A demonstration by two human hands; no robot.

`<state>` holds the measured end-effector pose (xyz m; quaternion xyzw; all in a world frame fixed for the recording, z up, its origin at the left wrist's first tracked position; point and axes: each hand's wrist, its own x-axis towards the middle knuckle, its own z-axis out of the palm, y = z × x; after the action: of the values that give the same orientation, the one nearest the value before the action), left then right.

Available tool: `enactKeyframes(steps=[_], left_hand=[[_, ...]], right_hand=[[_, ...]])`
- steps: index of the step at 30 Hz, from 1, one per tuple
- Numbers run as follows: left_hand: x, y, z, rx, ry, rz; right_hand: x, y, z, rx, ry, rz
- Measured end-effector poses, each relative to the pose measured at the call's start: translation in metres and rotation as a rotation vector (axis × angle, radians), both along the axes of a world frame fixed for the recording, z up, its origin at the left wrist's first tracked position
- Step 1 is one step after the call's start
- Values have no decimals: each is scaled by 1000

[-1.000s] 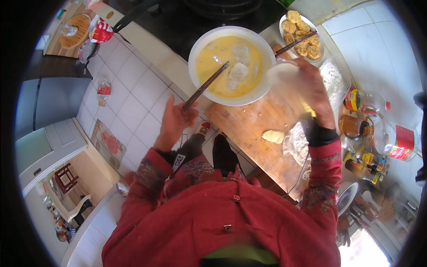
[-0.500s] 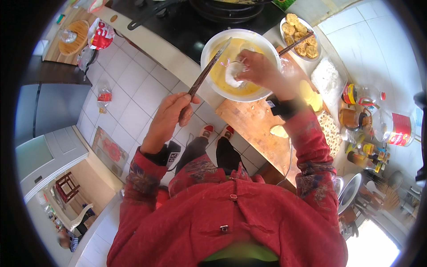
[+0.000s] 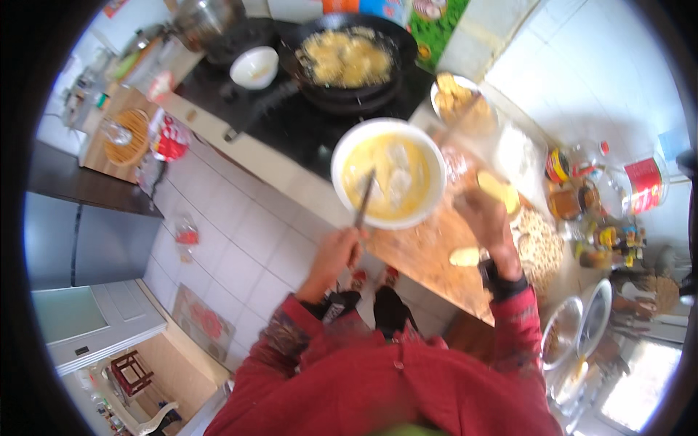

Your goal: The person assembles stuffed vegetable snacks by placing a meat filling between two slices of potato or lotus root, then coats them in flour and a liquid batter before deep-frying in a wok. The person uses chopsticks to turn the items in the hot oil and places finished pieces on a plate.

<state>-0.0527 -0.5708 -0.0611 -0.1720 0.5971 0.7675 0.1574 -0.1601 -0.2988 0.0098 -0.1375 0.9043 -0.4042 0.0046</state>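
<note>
My left hand (image 3: 336,253) is closed around dark chopsticks (image 3: 366,198), whose tips dip into a white bowl (image 3: 338,168) of yellow egg batter (image 3: 403,156). Several pale, flour-coated pieces (image 3: 399,183) lie in the batter. Out to the right of the bowl, my right hand (image 3: 485,214) hovers over or rests on the wooden cutting board (image 3: 418,251). Motion smears its fingers, which look curled, and whether they hold anything does not show. Pale yellow slices (image 3: 499,190) lie just beyond it, and another slice (image 3: 465,256) sits beside the wrist.
Behind the bowl, a black wok (image 3: 401,42) with frying pieces stands on the dark stove (image 3: 211,91), with a small white bowl (image 3: 254,67) beside it. A plate of golden fried pieces (image 3: 454,94) sits at far right. Sliced lotus root (image 3: 538,243), bottles (image 3: 582,200) and metal basins (image 3: 561,330) line the right side.
My right hand has left the bowl and moved right, over the board. My left hand has lowered the chopsticks into the batter. The view has shifted, bringing the wok into sight.
</note>
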Motion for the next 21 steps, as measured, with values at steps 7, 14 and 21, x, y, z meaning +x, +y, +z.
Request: enactKeyframes(steps=[7,14,21], left_hand=[[0,0,1,-51,-187,-145],[30,-21,-4,-290,-90,-90],[24,77,-2,-187,6,-739]], right_hand=[[38,19,17,-141,-45,-50],[52,14,10,-333,58,71],[166,64,-3,-178,-69,-76]])
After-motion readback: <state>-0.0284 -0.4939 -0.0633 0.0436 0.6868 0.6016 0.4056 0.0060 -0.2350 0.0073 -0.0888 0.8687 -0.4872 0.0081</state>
